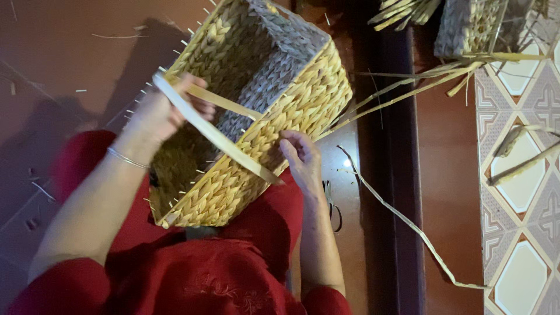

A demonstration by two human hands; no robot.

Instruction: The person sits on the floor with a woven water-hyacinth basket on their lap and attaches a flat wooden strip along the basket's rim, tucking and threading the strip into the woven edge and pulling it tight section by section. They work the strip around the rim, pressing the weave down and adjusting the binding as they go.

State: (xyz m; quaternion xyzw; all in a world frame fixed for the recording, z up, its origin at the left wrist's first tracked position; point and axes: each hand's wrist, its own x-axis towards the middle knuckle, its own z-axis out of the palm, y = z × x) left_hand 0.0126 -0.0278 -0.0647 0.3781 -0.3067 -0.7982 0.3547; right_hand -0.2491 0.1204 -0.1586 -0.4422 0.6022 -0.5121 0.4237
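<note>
Left hand (160, 111) closed on strip (213, 133); right hand (300, 154) pinches its end at basket (274, 99) rim. Keep strip taut, flat.

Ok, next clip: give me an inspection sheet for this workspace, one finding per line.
Surface: dark reddish-brown floor with patterned tiles at the right edge.
Job's things: rectangular woven straw basket tilted on the person's red-clothed lap, thin stake ends sticking out along its rim; flat pale straw strip lying across the opening.
Clutter: loose straw strands and small cut bits on the floor; long stalks beside the basket.
Hands: left hand grips the strip at the basket rim, a bangle on the wrist; right hand presses on the basket's side near the strip's other end.
Cables: nothing seen.
Surroundings: second woven basket at top right.
</note>
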